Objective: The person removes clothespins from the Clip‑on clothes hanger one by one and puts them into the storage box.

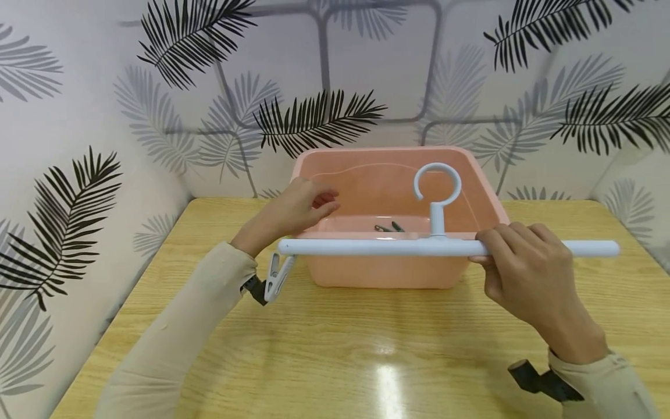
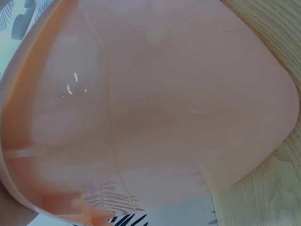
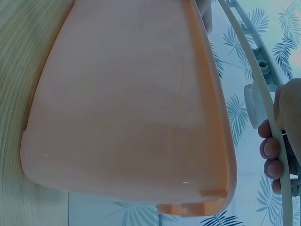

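Fingers (image 1: 505, 238) of the right hand (image 1: 523, 273) curl over the white bar of the clip hanger (image 1: 419, 247), clamped on it and holding it level just in front of the pink basin (image 1: 487, 198), while the left hand (image 1: 298, 209) reaches over the basin's near left corner with its fingers (image 1: 327, 201) loosely bent and apart, pinching nothing that shows. Going from big to small: the wooden table (image 1: 335, 349) carries the basin near its far edge, the hanger spans the basin's width with its round hook (image 1: 438, 181) standing upright, one white peg (image 1: 277, 278) hangs from the bar's left end, and a few dark pegs (image 1: 389, 227) lie on the basin floor (too small to count). The step in hand looks like fetching a peg from the basin to clip onto the bar. The next move would call for the left hand to dip lower toward the pegs and pinch one, with the right hand keeping the bar steady.
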Demonstrator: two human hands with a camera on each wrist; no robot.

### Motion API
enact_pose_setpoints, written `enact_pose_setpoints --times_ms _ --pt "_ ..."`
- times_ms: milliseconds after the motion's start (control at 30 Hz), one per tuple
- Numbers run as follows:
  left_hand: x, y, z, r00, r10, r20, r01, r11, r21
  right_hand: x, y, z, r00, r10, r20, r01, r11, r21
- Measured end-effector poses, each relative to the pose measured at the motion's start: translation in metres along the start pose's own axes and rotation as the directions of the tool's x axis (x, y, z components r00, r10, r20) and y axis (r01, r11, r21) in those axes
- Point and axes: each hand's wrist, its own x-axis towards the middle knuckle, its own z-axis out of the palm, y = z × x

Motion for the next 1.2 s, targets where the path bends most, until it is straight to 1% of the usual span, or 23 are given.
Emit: enact_pose_setpoints --times_ms 100,167,267,400,467,533,600,633,700,767,800,833,867,933,967,1067,1167,1200 --pt "-0.003 0.0 -0.001 0.999 0.009 -0.03 -0.009 1.0 -0.013 0.0 0.0 0.0 1.0 0.001 0.005 -0.001 1.0 -0.002" --pt "-0.007 0.001 -0.002 0.998 0.02 -0.067 -0.021 1.0 -0.018 -0.001 0.0 0.0 1.0 0.001 0.006 -0.001 1.0 -0.002" --pt "-0.014 0.003 -0.005 0.991 0.007 -0.132 -0.014 0.999 -0.046 0.0 0.0 0.0 1.0 0.0 0.002 0.0 1.0 0.0" --pt "-0.025 0.006 -0.009 0.977 -0.021 -0.214 -0.005 0.992 -0.124 0.0 0.0 0.0 1.0 -0.003 0.002 0.003 1.0 0.001" --pt "-0.032 0.008 -0.012 0.972 -0.033 -0.233 -0.009 0.984 -0.176 0.0 0.0 0.0 1.0 -0.003 0.003 0.003 1.0 0.001" --pt "-0.039 0.01 -0.014 0.971 -0.049 -0.235 -0.006 0.974 -0.228 0.0 0.0 0.0 1.0 -0.003 0.004 0.003 1.0 0.0" --pt "-0.047 0.011 -0.017 0.976 -0.072 -0.205 0.004 0.95 -0.314 0.0 0.0 0.001 1.0 0.001 -0.001 -0.001 1.0 0.0" --pt "-0.05 0.011 -0.019 0.98 -0.085 -0.179 0.012 0.928 -0.373 0.0 0.0 0.001 1.0 0.002 -0.003 -0.002 1.0 -0.001" --pt "-0.057 0.011 -0.021 0.986 -0.107 -0.128 0.034 0.879 -0.475 0.0 0.0 0.001 1.0 0.002 -0.007 -0.002 1.0 -0.002" --pt "-0.064 0.012 -0.023 0.988 -0.13 -0.084 0.059 0.821 -0.568 0.001 0.0 0.002 1.0 -0.001 -0.011 0.001 1.0 -0.003" --pt "-0.067 0.013 -0.024 0.988 -0.14 -0.072 0.069 0.796 -0.601 0.001 0.0 0.002 1.0 -0.002 -0.011 0.002 1.0 -0.003" --pt "-0.069 0.013 -0.025 0.987 -0.147 -0.064 0.075 0.778 -0.623 0.001 0.0 0.002 1.0 -0.004 -0.01 0.004 1.0 -0.003" --pt "-0.071 0.014 -0.026 0.986 -0.152 -0.062 0.079 0.772 -0.631 0.001 0.0 0.002 1.0 -0.005 -0.011 0.005 1.0 -0.003" --pt "-0.075 0.015 -0.027 0.985 -0.164 -0.061 0.087 0.762 -0.642 0.001 0.001 0.002 1.0 -0.006 -0.008 0.006 1.0 -0.003" --pt "-0.077 0.015 -0.027 0.984 -0.167 -0.063 0.089 0.765 -0.638 0.001 0.001 0.002 1.0 -0.005 -0.005 0.005 1.0 -0.005" --pt "-0.082 0.016 -0.027 0.982 -0.174 -0.069 0.097 0.788 -0.608 0.0 0.001 0.001 1.0 -0.001 0.005 0.002 1.0 -0.009" --pt "-0.088 0.016 -0.025 0.98 -0.19 -0.065 0.119 0.809 -0.575 0.0 0.0 0.001 1.0 0.001 0.009 -0.001 1.0 -0.011" --pt "-0.091 0.016 -0.024 0.98 -0.192 -0.057 0.125 0.807 -0.577 0.0 0.0 0.001 1.0 0.0 0.009 0.0 1.0 -0.01"
